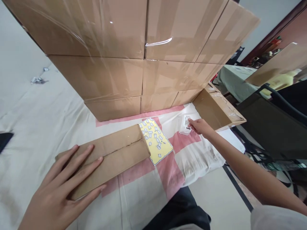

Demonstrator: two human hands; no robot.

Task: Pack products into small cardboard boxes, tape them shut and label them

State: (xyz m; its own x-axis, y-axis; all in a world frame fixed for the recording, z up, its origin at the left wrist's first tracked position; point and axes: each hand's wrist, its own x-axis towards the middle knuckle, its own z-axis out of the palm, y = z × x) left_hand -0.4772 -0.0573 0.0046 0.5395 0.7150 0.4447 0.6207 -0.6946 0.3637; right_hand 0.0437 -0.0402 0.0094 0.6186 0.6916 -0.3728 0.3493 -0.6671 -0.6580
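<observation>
My left hand (69, 183) lies with spread fingers on a long, flat cardboard box (115, 150). Against the right end of that box is a yellow card (158, 143) with a scalloped edge and many small whitish pieces on it. Part of the card may be covered by the box. My right hand (198, 125) is closed at the fingertips on the right edge of a small white, partly clear object (184, 125) lying on the cloth. What this object is, I cannot make out.
A tall taped cardboard panel (165, 76) stands behind the card. An open cardboard box (212, 108) sits at its right end. The pink and white cloth (136, 191) lies underneath. A dark chair (268, 124) is at the right; a crumpled silvery scrap (38, 80) is at the left.
</observation>
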